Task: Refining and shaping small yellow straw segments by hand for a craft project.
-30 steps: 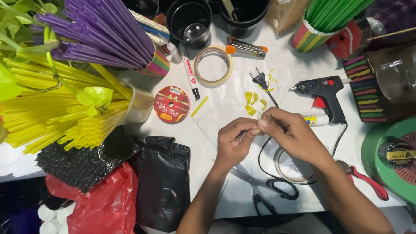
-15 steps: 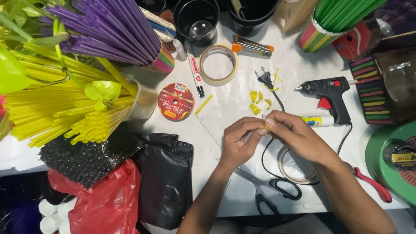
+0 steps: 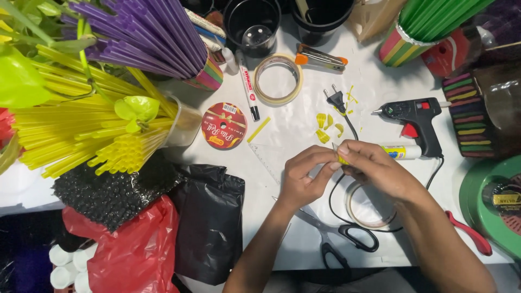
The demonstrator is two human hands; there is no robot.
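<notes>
My left hand (image 3: 307,176) and my right hand (image 3: 373,167) meet over the white table (image 3: 304,114), fingertips pinched together on a small yellow straw piece (image 3: 343,160). Only a sliver of the piece shows between the fingers. Several cut yellow straw pieces (image 3: 327,123) lie just beyond the hands. A black glue gun (image 3: 413,118) rests to the right, its cord looping under my right wrist. Black-handled scissors (image 3: 341,242) lie near the table's front edge, below my hands.
Bundles of yellow straws (image 3: 92,135) and purple straws (image 3: 146,32) fill the left. A tape roll (image 3: 278,78), a marker (image 3: 249,93), a red ribbon spool (image 3: 224,126), black cups (image 3: 253,24), green straws (image 3: 434,19), a clear tape ring (image 3: 369,209), red pliers (image 3: 469,233) and black and red bags (image 3: 163,233) surround the hands.
The view has shifted slightly; my hands stay pinched together on the yellow piece, with the fingers working it a little closer to the cut pieces.
</notes>
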